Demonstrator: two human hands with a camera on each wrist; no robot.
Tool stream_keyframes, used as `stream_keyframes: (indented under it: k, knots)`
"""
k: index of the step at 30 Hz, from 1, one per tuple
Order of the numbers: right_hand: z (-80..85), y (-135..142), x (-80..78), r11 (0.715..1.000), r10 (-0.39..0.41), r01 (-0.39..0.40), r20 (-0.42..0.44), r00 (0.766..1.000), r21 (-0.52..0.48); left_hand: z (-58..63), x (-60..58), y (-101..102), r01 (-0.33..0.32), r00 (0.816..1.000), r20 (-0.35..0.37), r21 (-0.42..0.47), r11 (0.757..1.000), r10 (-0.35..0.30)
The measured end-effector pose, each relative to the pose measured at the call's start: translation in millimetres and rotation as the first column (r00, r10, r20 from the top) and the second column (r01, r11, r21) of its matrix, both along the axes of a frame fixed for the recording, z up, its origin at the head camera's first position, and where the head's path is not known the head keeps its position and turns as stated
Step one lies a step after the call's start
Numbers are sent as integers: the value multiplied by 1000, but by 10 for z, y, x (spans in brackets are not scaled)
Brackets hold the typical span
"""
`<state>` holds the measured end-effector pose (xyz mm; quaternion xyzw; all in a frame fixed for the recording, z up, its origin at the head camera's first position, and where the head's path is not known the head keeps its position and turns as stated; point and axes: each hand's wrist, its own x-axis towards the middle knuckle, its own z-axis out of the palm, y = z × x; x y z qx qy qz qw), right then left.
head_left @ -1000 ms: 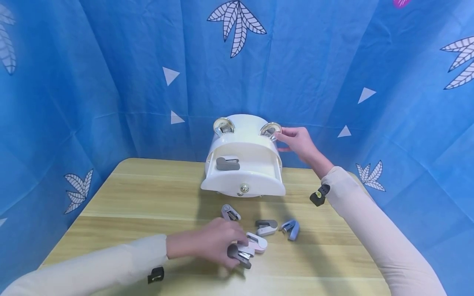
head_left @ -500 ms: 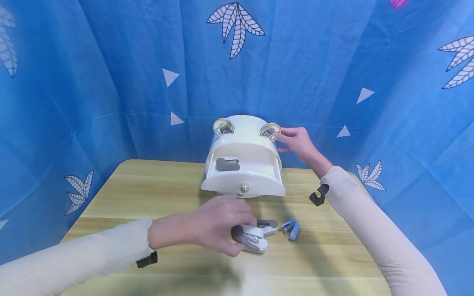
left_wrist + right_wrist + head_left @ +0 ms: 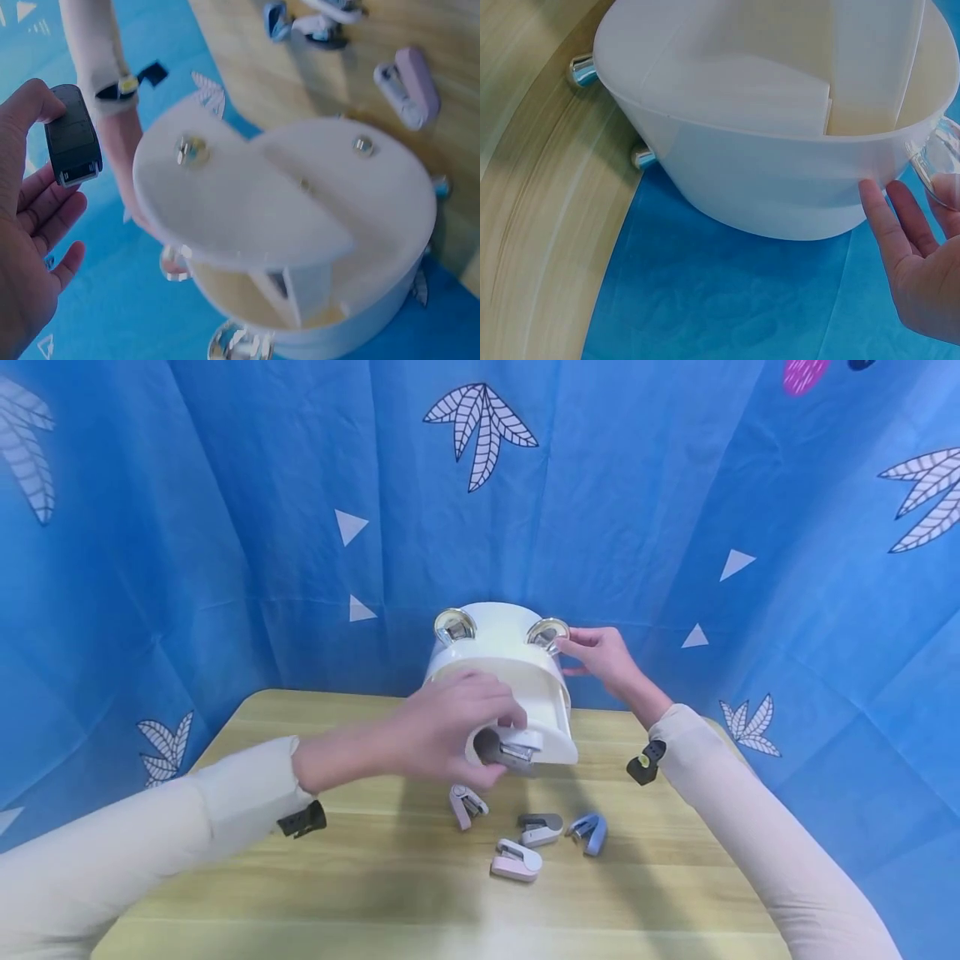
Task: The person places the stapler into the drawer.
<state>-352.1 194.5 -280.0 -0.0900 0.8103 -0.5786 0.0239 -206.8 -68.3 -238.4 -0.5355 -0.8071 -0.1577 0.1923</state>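
Head view: on the table [image 3: 337, 860], a white drawer box [image 3: 500, 631] stands with its upper drawer [image 3: 557, 746] pulled out. At the box's right, the right hand [image 3: 600, 656] pinches its metallic ear [image 3: 546, 633], fingers narrow; that steadying hold seems worth keeping. Before the box's drawer front, the left hand's [image 3: 453, 727] fingers grip a grey mini stapler [image 3: 489, 745]; keeping it clear of the rim looks wise. Four smaller-looking mini staplers [image 3: 517, 862] lie in front.

I'm watching a box [image 3: 501, 628] standing at the table's [image 3: 315, 718] back before a curtain [image 3: 637, 527], the drawer [image 3: 557, 746] jutting frontward; four staplers [image 3: 517, 867] are lying before the box, a fifth stapler [image 3: 73, 135] in the left hand [image 3: 457, 722].
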Motion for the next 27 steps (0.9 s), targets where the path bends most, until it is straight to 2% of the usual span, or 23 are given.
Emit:
stream_keyframes:
  k: [6, 12, 16, 20, 27]
  knots:
    - [-16, 3, -1, 1000, -2, 2, -6, 1000, -5, 183, -230, -1, -50, 999, 1, -20, 999, 50]
    - [-6, 3, 20, 1000, 3, -3, -18, 1000, 6, 274, -456, 32, -116, 993, 28, -56, 992, 118]
    - [-5, 7, 24, 1000, -3, 4, -19, 1000, 19, 278, -610, 74, -134, 988, 73, -81, 988, 140]
    - [4, 3, 24, 1000, -2, 2, -14, 1000, 13, 240, -745, 99, -146, 984, 84, -115, 983, 156]
    - [0, -4, 16, 1000, 9, -9, -19, 1000, 2, 171, -898, 102, -181, 975, 95, -170, 969, 199]
